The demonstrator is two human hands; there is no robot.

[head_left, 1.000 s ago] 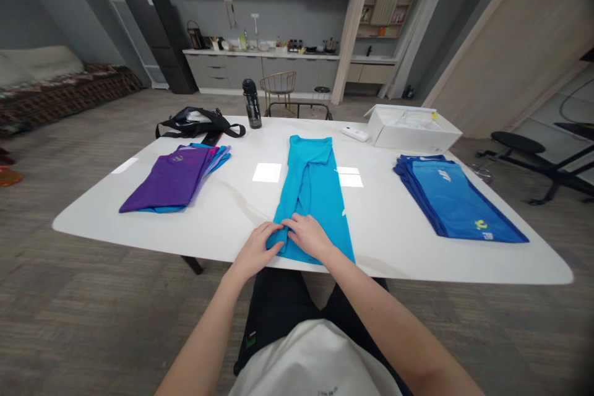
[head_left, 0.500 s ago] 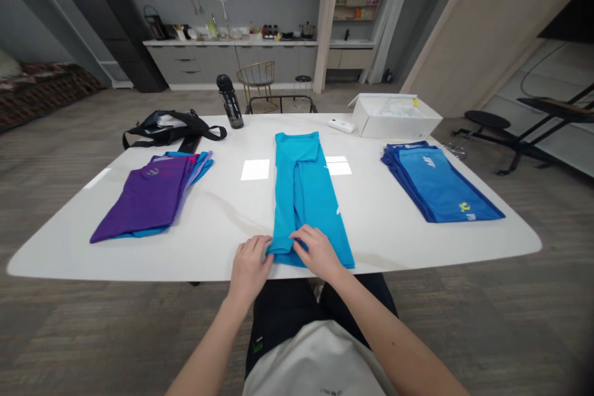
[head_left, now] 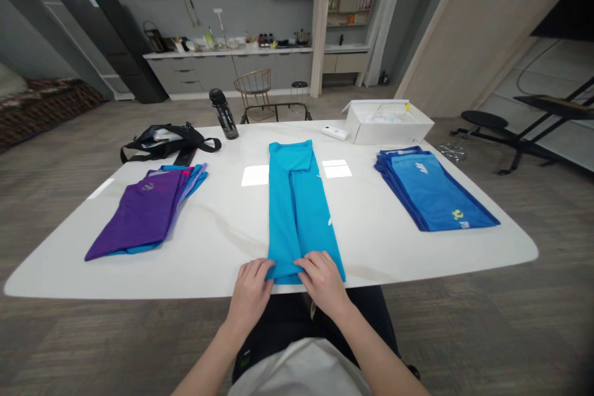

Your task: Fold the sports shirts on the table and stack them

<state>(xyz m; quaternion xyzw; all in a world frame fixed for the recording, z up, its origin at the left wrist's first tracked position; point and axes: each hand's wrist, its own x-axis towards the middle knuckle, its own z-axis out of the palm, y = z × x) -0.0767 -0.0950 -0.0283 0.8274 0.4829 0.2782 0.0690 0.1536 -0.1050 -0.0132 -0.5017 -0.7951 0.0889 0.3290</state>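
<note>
A bright turquoise garment (head_left: 310,210), folded into a long narrow shape, lies on the white table (head_left: 223,210) in front of me. My left hand (head_left: 252,288) pinches its near left corner, thumb and fingers together. At the near edge, a little to the right, my right hand (head_left: 322,278) pinches the edge of the folded upper layer. That layer lies flat along the left side, with a dark gap line beside it. Small white marks show on the garment's right side.
Left on the table are a purple garment pile (head_left: 143,213), a black bag (head_left: 167,141) and a dark bottle (head_left: 223,114). To the right lie a blue garment pile (head_left: 431,189), an open white box (head_left: 387,124) and a white device (head_left: 335,133).
The folded upper layer now lies flatter and wider toward the right, its near end straightened between my hands. The whole view has shifted slightly, with the table lower in it.
</note>
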